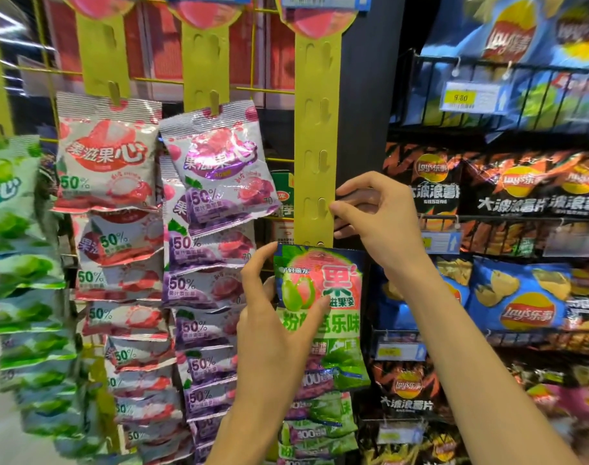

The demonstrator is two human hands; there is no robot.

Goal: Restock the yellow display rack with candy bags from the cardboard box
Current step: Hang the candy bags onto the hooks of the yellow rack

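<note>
Your left hand (273,317) grips the green candy bag (340,286) by its left edge, thumb across the front. The bag's top meets the rightmost yellow hanging strip (314,129). Your right hand (376,216) pinches that strip's right edge just above the bag. Lay's chip bags (517,297) shelved right.

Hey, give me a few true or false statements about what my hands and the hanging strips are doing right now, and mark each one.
1. The left hand holds a green candy bag. True.
2. The right hand pinches the rightmost yellow strip. True.
3. The hooks above that bag are all loaded. False: those hooks are bare.
4. The middle strip carries chip bags. False: it carries purple candy bags; chip bags sit on the shelves to the right.
</note>
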